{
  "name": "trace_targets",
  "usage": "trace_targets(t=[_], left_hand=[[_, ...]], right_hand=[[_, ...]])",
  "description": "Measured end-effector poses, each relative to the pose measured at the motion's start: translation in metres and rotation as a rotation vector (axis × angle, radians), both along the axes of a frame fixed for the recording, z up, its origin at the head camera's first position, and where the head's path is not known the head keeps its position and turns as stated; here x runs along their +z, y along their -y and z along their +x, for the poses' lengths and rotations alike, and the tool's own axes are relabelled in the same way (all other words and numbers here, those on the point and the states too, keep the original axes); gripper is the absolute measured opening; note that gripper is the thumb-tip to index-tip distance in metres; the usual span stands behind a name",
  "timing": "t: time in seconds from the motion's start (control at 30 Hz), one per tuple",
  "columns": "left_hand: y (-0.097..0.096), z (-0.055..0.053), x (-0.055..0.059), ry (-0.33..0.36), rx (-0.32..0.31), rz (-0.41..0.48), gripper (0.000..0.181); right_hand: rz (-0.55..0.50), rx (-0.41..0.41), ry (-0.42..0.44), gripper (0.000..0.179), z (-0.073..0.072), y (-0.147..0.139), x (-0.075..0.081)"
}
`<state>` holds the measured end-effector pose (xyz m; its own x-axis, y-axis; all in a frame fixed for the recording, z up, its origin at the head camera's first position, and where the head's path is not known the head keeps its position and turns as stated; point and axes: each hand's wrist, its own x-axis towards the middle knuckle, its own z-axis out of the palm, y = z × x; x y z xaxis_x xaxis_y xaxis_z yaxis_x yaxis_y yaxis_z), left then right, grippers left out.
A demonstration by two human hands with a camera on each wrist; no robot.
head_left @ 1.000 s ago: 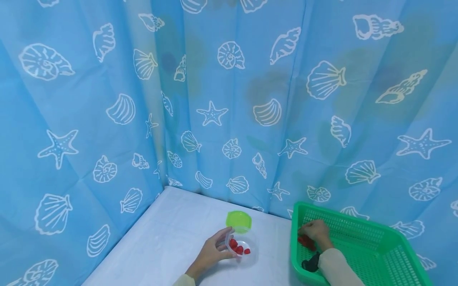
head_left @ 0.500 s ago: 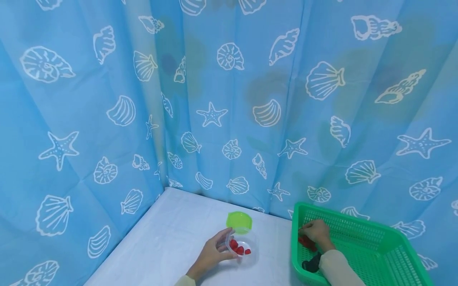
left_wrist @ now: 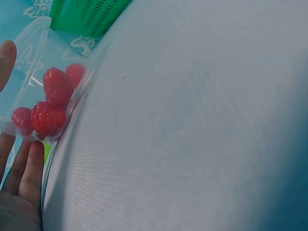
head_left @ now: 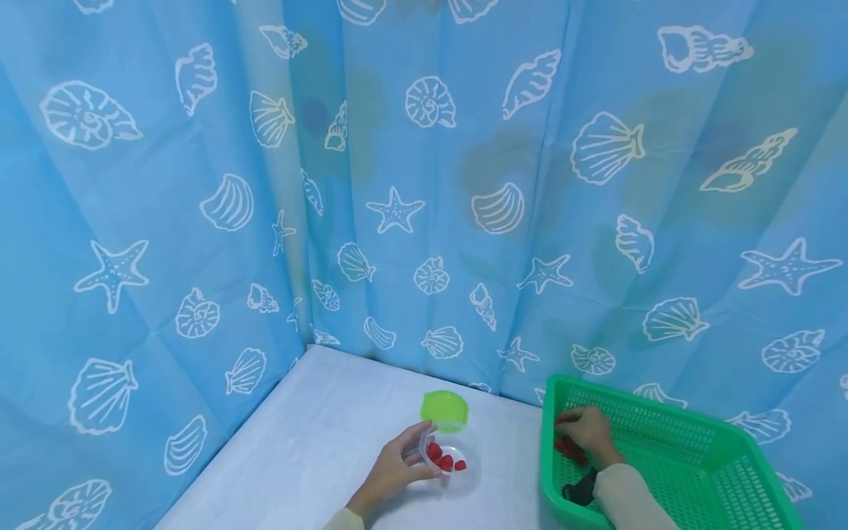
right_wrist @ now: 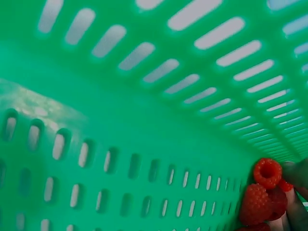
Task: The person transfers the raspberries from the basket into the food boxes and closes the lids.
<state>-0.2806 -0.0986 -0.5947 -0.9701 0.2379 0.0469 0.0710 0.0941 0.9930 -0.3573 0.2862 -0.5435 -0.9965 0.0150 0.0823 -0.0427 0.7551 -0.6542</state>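
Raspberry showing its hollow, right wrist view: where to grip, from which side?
Pinch the hollow raspberry lightly across its rounded outer sides, probably from above, through the open top of the green basket. The basket's nearby wall limits a side approach, other raspberries crowd it below in that view, and the ring around its open core could collapse under a hard squeeze.
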Motion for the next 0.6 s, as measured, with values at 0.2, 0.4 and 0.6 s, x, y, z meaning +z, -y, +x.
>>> trace_targets(t=[0.2, 0.4, 0.6], left_hand=[[-0.001, -0.001, 0.000, -0.005, -0.001, 0.008, 0.083], [-0.001, 0.000, 0.002, 0.000, -0.009, 0.008, 0.081], [-0.001, 0.003, 0.004, -0.009, -0.001, -0.003, 0.081]], right_hand=[[-0.016, -0.017, 0.009, 0.026, -0.001, -0.001, 0.004], [-0.043, -0.019, 0.004, 0.023, 0.000, -0.005, 0.011], [-0.053, 0.010, -0.082, 0.022, -0.002, -0.003, 0.029]])
